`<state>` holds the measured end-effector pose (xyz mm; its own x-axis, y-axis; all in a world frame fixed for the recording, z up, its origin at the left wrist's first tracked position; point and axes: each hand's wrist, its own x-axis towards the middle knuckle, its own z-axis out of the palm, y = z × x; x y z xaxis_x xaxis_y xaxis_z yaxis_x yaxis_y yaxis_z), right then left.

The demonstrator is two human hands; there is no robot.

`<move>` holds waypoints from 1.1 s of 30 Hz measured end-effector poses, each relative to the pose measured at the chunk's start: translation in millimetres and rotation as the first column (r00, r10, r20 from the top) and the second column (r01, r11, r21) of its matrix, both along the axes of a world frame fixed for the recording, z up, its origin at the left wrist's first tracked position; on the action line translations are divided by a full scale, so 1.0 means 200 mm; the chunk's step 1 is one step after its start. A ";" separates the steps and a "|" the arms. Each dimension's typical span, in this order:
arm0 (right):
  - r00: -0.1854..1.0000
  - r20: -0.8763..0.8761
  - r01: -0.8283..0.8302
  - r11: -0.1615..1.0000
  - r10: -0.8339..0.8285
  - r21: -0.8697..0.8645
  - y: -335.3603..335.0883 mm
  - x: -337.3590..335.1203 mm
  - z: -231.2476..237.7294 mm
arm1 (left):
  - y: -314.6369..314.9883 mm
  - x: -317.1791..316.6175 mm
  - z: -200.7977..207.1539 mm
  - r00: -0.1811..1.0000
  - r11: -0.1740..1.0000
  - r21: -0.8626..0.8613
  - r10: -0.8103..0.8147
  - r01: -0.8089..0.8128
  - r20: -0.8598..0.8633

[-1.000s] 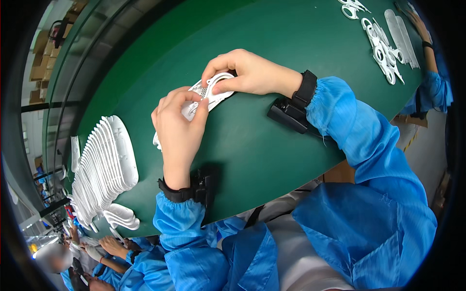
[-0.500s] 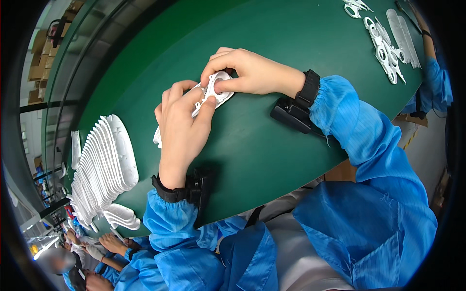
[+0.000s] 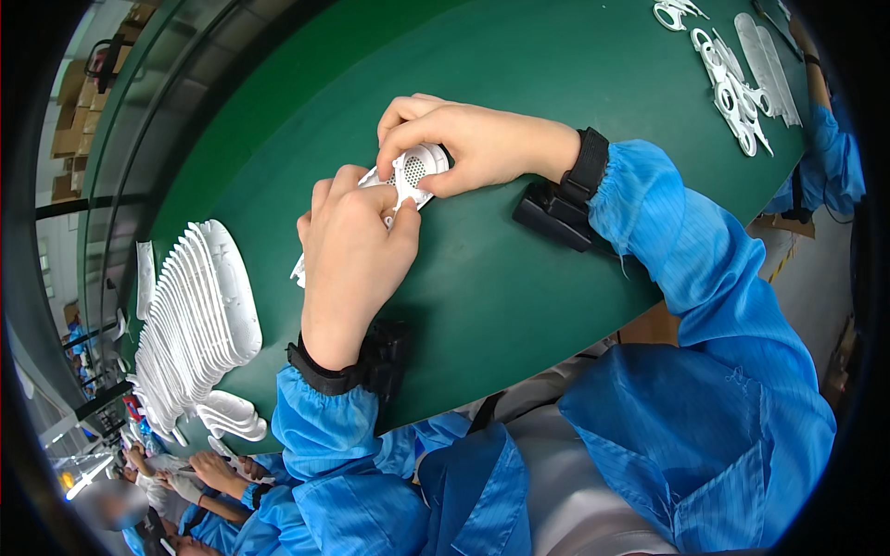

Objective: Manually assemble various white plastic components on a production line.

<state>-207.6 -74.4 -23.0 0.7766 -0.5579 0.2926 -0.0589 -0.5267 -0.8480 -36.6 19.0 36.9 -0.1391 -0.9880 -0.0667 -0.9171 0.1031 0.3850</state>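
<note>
A long white plastic housing [image 3: 436, 157] with a round perforated grille is held over the green table between both hands. Inside it lies a white ring-shaped bracket [image 3: 402, 186], its ring around the grille. My left hand [image 3: 357, 246] wraps the housing's near side, thumb and fingertips pressing at the bracket's lower part; it hides most of the housing's left end. My right hand [image 3: 454, 139] grips the grille end, with the thumb at the ring's right edge and bent fingers over the far rim.
Many similar white housings [image 3: 199, 315] stand in a leaning row on the green table [image 3: 519, 306] at left. White ring brackets [image 3: 732, 93] and two flat white shells [image 3: 768, 69] lie far right. Co-workers' hands [image 3: 218, 473] show at lower left; another person's sleeve [image 3: 834, 162] shows at right.
My right thumb has moved off the ring's middle to its edge, so the grille shows. My left hand has shifted slightly right along the bracket.
</note>
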 end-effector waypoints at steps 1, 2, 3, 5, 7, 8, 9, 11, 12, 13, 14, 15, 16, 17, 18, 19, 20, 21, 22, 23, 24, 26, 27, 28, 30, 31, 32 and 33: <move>0.998 -0.046 -0.043 0.999 0.044 0.007 -0.02 -0.01 0.00 | 0.00 -0.01 0.01 1.000 1.000 0.000 -0.001 0.001 -0.001; 0.992 -0.091 -0.086 0.996 0.087 0.016 -0.03 -0.01 0.00 | -0.01 -0.02 0.01 1.000 1.000 0.030 -0.001 0.000 0.031; 0.992 -0.090 -0.088 0.996 0.089 0.016 -0.02 -0.01 0.01 | -0.01 -0.02 0.02 0.998 0.998 0.058 0.001 -0.005 0.066; 0.996 -0.077 -0.034 0.989 0.045 0.141 -0.02 -0.01 0.02 | 0.00 -0.03 0.00 1.000 1.000 0.004 0.011 -0.011 0.028; 0.994 -0.090 -0.057 0.993 0.067 0.108 -0.03 -0.01 0.02 | 0.01 -0.02 0.00 1.000 0.999 -0.048 0.019 -0.019 -0.009; 0.991 -0.105 -0.079 0.994 0.087 0.075 -0.03 -0.01 0.03 | 0.01 -0.02 0.00 0.999 0.999 -0.042 0.021 -0.022 -0.024; 0.991 -0.105 -0.079 0.994 0.086 0.076 -0.04 -0.01 0.02 | 0.01 -0.01 0.00 0.999 0.999 -0.036 0.021 -0.023 -0.039; 0.988 -0.120 -0.089 0.995 0.093 0.032 -0.04 -0.01 0.02 | -0.01 -0.04 0.04 0.997 0.997 -0.017 0.073 -0.073 -0.038; 0.989 -0.120 -0.087 0.996 0.090 0.033 -0.04 -0.01 0.03 | -0.01 -0.05 0.06 0.992 0.993 0.001 0.122 -0.122 -0.036; 0.988 -0.127 -0.085 0.996 0.088 0.029 -0.03 -0.02 0.03 | -0.01 -0.05 0.05 0.992 0.993 0.002 0.120 -0.120 -0.036; 0.987 -0.133 -0.083 0.996 0.085 0.025 -0.03 -0.02 0.03 | -0.01 -0.04 0.04 0.993 0.993 -0.013 0.119 -0.119 -0.017; 0.988 -0.133 -0.078 0.997 0.080 0.026 -0.03 -0.02 0.02 | -0.02 -0.04 0.03 0.993 0.993 -0.030 0.117 -0.116 0.001; 0.991 -0.108 -0.074 0.997 0.077 0.036 -0.04 -0.02 0.00 | -0.02 -0.04 0.03 0.994 0.993 -0.030 0.111 -0.111 0.001; 0.994 -0.084 -0.070 0.996 0.073 0.046 -0.04 -0.02 -0.01 | -0.02 -0.04 0.03 0.992 0.993 -0.047 0.107 -0.111 -0.068; 0.994 -0.084 -0.066 0.997 0.070 0.047 -0.04 -0.02 0.00 | -0.01 -0.03 0.03 0.985 0.991 -0.063 0.105 -0.114 -0.138; 0.994 -0.079 -0.073 0.996 0.077 0.049 -0.04 -0.01 0.00 | -0.01 -0.02 0.01 0.985 0.992 -0.063 0.101 -0.111 -0.138; 0.994 -0.074 -0.081 0.995 0.084 0.051 -0.05 -0.01 0.01 | 0.00 0.00 -0.03 0.992 0.993 -0.105 0.044 -0.056 -0.115; 0.994 -0.074 -0.079 0.996 0.083 0.052 -0.05 -0.02 0.00 | 0.00 0.01 -0.05 0.996 0.989 -0.146 -0.011 -0.002 -0.089; 0.994 -0.023 -0.107 0.985 0.111 0.135 -0.05 -0.02 0.00 | 0.00 0.03 -0.06 0.996 0.989 -0.145 -0.013 0.000 -0.088; 0.990 0.030 -0.138 0.967 0.134 0.215 -0.06 -0.03 0.00 | -0.01 0.05 -0.07 0.989 0.986 -0.164 -0.040 0.016 -0.144; 0.991 0.030 -0.136 0.967 0.133 0.217 -0.07 -0.03 0.00 | -0.01 0.06 -0.07 0.978 0.983 -0.182 -0.068 0.032 -0.199; 0.990 -0.047 -0.126 0.988 0.131 0.095 -0.07 -0.02 -0.01 | -0.01 0.04 -0.06 0.986 0.979 -0.196 -0.090 0.062 -0.140; 0.991 -0.048 -0.122 0.988 0.127 0.097 -0.07 -0.03 -0.01 | -0.01 0.03 -0.05 0.990 0.973 -0.211 -0.114 0.094 -0.082; 0.991 -0.066 -0.110 0.988 0.117 0.105 -0.07 -0.03 -0.01 | -0.01 0.02 -0.05 0.990 0.973 -0.210 -0.117 0.098 -0.082; 0.991 -0.084 -0.097 0.989 0.107 0.114 -0.07 -0.04 0.00 | -0.02 0.01 -0.05 0.989 0.974 -0.188 -0.136 0.123 -0.057; 0.989 -0.095 -0.100 0.986 0.113 0.133 -0.06 -0.04 0.00 | -0.01 0.01 -0.05 0.989 0.974 -0.187 -0.137 0.124 -0.057; 0.987 -0.106 -0.102 0.983 0.119 0.152 -0.06 -0.04 0.01 | -0.01 0.00 -0.05 0.989 0.972 -0.192 -0.143 0.134 -0.037; 0.987 -0.106 -0.103 0.983 0.120 0.152 -0.05 -0.03 0.02 | -0.01 0.00 -0.04 0.989 0.970 -0.197 -0.148 0.142 -0.016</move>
<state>-214.6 -85.1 -19.8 0.8598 -0.4962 0.1207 -0.1074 -0.4067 -0.9072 -36.2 17.7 28.1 -0.2808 -0.9507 0.1316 -0.8752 0.3100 0.3713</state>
